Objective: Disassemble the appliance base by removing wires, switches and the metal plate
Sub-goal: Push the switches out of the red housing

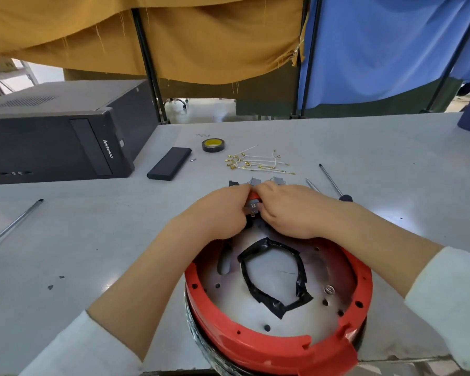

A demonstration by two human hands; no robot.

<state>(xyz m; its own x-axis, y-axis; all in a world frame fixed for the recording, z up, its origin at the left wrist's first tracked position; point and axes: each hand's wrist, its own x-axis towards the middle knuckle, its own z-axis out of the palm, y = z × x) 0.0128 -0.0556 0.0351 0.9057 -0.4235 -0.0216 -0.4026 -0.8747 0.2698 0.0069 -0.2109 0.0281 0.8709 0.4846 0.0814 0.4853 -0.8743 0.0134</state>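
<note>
- At the far rim of the base (255, 346), both your hands meet on one switch (253, 206): the left hand (217, 213) and right hand (288, 210) each have fingers curled around it, pinching from opposite sides.
- That switch is small, rigid plastic with a red top and metal tabs below. It looks light, but probably snaps into its slot, so grip the body, not the tabs, which could bend or nick you.
- Expect it to release suddenly; rocking it side to side should serve better than a straight pull.
- The base sits at the near edge of the counter (92, 240), partly overhanging. It looks light enough to shift while you pull.
- Inside it, the metal plate (272, 270) is stiff, with black tape (299, 294) lining its cutout. Its edges may be sharp, so take it by the outer edge.
- Beyond your hands lie loose wires (258, 162), limp and easily tangled, and other switches (266, 181).
- A screwdriver (334, 183) waits to your right.
</note>
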